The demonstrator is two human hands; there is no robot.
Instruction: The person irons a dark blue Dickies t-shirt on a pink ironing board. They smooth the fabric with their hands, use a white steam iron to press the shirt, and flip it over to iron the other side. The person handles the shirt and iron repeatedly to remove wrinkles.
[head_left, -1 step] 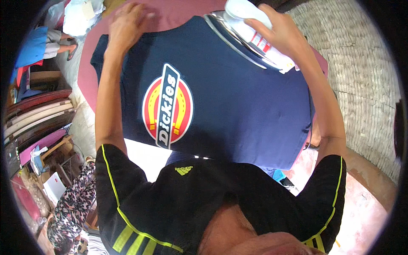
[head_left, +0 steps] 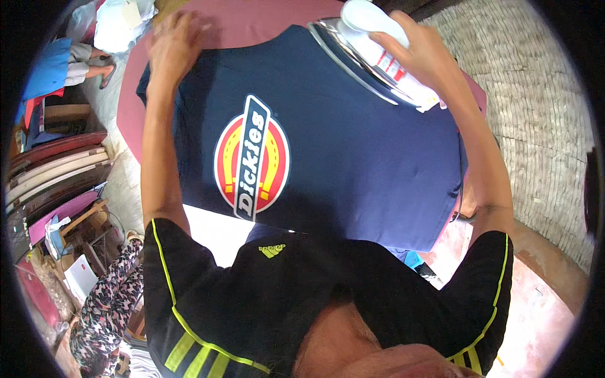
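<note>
A dark navy T-shirt (head_left: 353,170) with a red, yellow and white round print lies spread on a maroon padded surface (head_left: 252,19). My right hand (head_left: 423,53) is closed around the handle of a white clothes iron (head_left: 375,47) with a shiny metal base. The iron rests on the upper right part of the shirt, near its neckline. At the upper left edge of the shirt is my left hand (head_left: 176,47), fingers apart and slightly blurred, holding nothing that I can see. It lies over the boundary between fabric and maroon cover.
White plastic bags (head_left: 123,28) sit beyond the surface at the far left. Stacked boards (head_left: 60,170) and assorted clutter line the left side. Another person's legs and sandalled feet (head_left: 104,75) show at the upper left. A woven mat-like wall (head_left: 535,126) stands on the right.
My left hand has shifted a little to the left along the shirt's edge. The iron, in my right hand, and the shirt's print sit very slightly farther right.
</note>
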